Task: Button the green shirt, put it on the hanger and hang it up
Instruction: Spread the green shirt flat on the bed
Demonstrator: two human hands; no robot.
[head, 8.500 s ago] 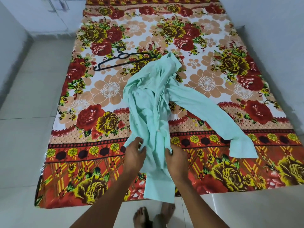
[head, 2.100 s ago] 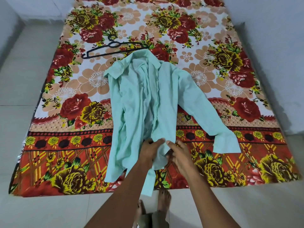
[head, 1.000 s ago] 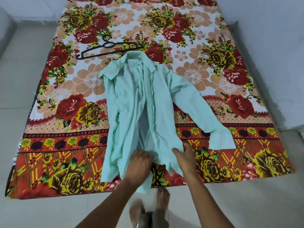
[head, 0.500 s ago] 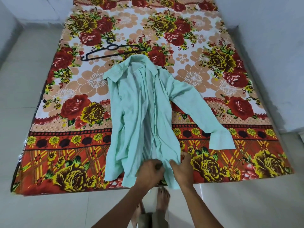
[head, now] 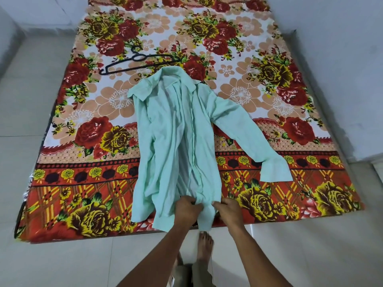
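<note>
The mint-green shirt (head: 176, 137) lies lengthwise on the flowered bed, collar at the far end, front panels loosely overlapped and unbuttoned higher up. One sleeve stretches out to the right. My left hand (head: 187, 211) and my right hand (head: 230, 212) both pinch the two front edges together at the hem, close to the bed's near edge. Whether a button sits between my fingers is hidden. A black plastic hanger (head: 136, 62) lies flat just beyond the collar, to its left.
The flowered bedsheet (head: 269, 100) covers a low mattress on a pale tiled floor (head: 31, 100). A white wall (head: 342, 59) runs along the bed's right side. My bare feet (head: 204, 247) stand at the bed's near edge.
The crumpled shirt has been spread out flat with its collar away from me. In the last second my hands have come together at the hem, gathering both front edges.
</note>
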